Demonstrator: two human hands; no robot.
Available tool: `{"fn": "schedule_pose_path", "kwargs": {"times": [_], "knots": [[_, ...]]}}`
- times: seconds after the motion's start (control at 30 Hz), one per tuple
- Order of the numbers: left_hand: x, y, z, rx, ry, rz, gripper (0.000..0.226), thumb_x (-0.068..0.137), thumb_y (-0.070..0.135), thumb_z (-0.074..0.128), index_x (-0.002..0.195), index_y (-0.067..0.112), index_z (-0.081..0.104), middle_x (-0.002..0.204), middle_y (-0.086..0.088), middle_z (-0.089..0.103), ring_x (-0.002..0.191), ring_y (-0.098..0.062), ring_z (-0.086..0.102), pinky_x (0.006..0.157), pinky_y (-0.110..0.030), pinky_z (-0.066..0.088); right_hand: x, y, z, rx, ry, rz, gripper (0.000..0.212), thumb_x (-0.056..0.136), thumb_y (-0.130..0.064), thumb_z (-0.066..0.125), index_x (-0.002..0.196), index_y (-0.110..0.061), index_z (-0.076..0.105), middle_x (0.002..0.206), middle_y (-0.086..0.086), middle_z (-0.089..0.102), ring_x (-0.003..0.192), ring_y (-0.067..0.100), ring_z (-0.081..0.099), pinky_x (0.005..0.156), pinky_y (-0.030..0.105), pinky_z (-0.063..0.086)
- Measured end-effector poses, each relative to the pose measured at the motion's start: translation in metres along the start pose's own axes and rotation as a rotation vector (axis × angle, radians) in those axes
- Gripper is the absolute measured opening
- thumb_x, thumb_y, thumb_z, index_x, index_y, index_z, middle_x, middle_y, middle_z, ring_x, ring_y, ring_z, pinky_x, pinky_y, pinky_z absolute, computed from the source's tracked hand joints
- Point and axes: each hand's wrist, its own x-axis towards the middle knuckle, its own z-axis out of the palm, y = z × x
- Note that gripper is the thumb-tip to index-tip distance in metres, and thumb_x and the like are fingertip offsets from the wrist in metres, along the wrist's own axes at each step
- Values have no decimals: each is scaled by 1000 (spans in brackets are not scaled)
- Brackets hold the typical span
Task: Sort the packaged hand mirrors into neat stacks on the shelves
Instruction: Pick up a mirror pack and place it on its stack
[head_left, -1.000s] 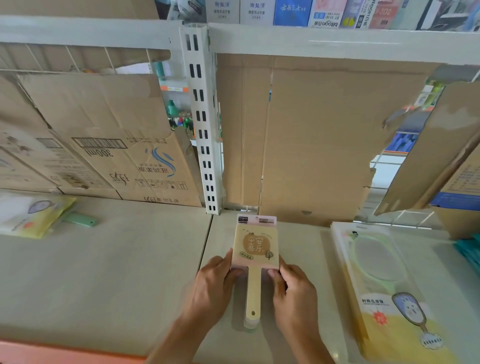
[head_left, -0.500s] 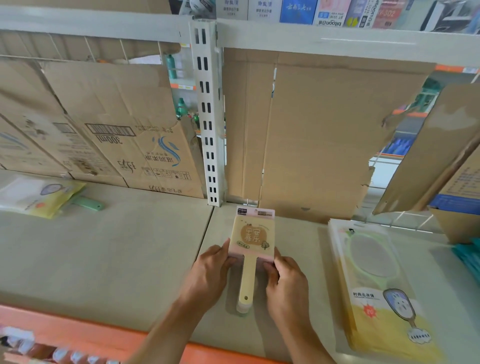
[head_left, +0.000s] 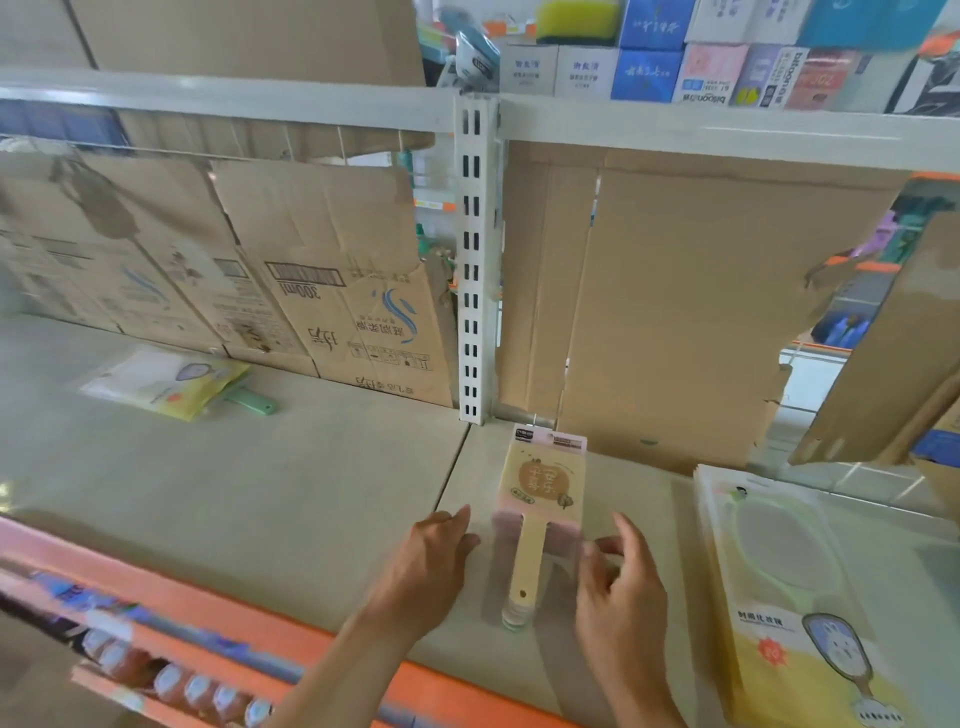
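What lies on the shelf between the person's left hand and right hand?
The stack of packaged square hand mirrors lies between the left hand and the right hand, as the head view shows.

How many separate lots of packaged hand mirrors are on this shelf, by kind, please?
Yellow-bagged green hand mirrors: 2, the left lot and the right stack
Pink-carded square hand mirrors: 1 stack
Total: 3 lots

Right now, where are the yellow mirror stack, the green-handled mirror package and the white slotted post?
yellow mirror stack (head_left: 543, 480), head view, top card face
green-handled mirror package (head_left: 166, 382), head view, its wrapper
white slotted post (head_left: 475, 260), head view, its front face
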Motion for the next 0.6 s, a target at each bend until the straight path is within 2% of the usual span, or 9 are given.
{"fn": "schedule_pose_path", "kwargs": {"times": [0.1, 0.17, 0.23, 0.27, 0.37, 0.47, 0.53, 0.6], "knots": [[-5, -5, -14, -8, 60, -65, 31, 99, 25, 45, 117, 6, 61, 99, -11, 63, 94, -30, 60, 76, -34, 43, -3, -18, -2, 20, 111, -39, 36, 86, -4, 62, 122, -4, 56, 86, 3, 60, 63, 14, 54, 56, 6, 37], [-6, -12, -26, -13, 99, -84, 32, 99, 26, 44, 116, 7, 63, 97, -11, 64, 93, -28, 61, 77, -31, 42, -4, -35, 3, 51, 147, -128, 25, 85, -2, 62, 110, -4, 61, 81, 4, 60, 59, 8, 52, 58, -1, 37], [-7, -21, -37, -15, 150, -89, 35, 97, 29, 44, 116, 9, 66, 98, -9, 66, 95, -28, 63, 79, -30, 44, -5, -56, 11, 86, 151, -258, 17, 85, -12, 56, 99, -7, 64, 77, 1, 58, 62, 6, 49, 60, -1, 35], [-7, -26, -42, -1, 173, -88, 35, 96, 29, 44, 116, 10, 67, 98, -9, 67, 95, -27, 64, 79, -29, 45, -6, -64, 16, 95, 136, -315, 20, 84, -18, 51, 94, -8, 65, 75, -2, 57, 63, 6, 47, 60, 2, 36], [-12, -47, -57, 56, 201, -79, 36, 88, 27, 46, 107, 11, 71, 90, -7, 67, 81, -29, 66, 70, -31, 50, -11, -85, 37, 71, 66, -440, 17, 81, -15, 50, 86, -11, 66, 72, -9, 51, 61, 4, 44, 57, 12, 36], [-16, -73, -74, 123, 228, -60, 33, 84, 26, 48, 99, 11, 73, 85, -5, 67, 70, -30, 67, 59, -37, 56, -20, -96, 62, -2, -68, -436, 14, 79, -11, 54, 87, -13, 66, 75, -8, 57, 62, 2, 48, 57, 13, 39], [-17, -90, -87, 172, 231, -63, 35, 82, 29, 46, 97, 12, 73, 89, -4, 69, 72, -30, 68, 60, -38, 57, -26, -101, 77, -82, -174, -397, 15, 83, -13, 55, 93, -15, 66, 85, -5, 62, 72, 4, 57, 65, 17, 46], [-17, -106, -99, 276, 236, -124, 34, 80, 30, 52, 101, 14, 73, 100, -7, 71, 83, -31, 69, 69, -42, 57, -30, -104, 92, -176, -314, -331, 20, 87, -14, 57, 105, -15, 66, 100, -4, 63, 93, 13, 62, 79, 20, 46]]}}
